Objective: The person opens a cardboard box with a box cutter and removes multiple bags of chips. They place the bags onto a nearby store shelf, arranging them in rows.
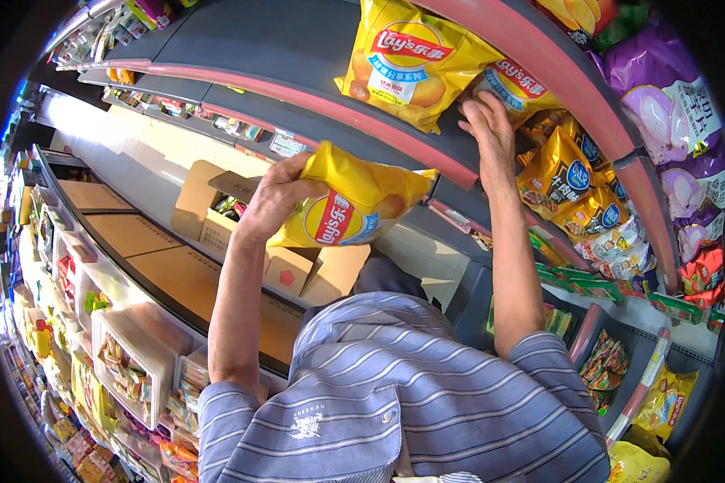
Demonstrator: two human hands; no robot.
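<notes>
My left hand (281, 196) grips one end of a yellow bag of Lay's potato chips (350, 208), held in front of the shelving. Up at the shelf, my right hand (489, 124) has its fingers apart and slightly bent. It is beside a second yellow Lay's bag (402, 63) and a third Lay's bag (510, 87) on the dark grey shelf (266, 42). Whether its fingertips touch either bag, I cannot tell. Orange-gold snack bags (559, 175) sit just right of the right wrist.
Purple snack bags (664, 108) fill the shelf at upper right, behind a red shelf edge (598, 102). An open cardboard box (217, 211) stands on the floor below the left hand. Brown cartons (139, 235) and clear plastic bins (136, 356) line the left side.
</notes>
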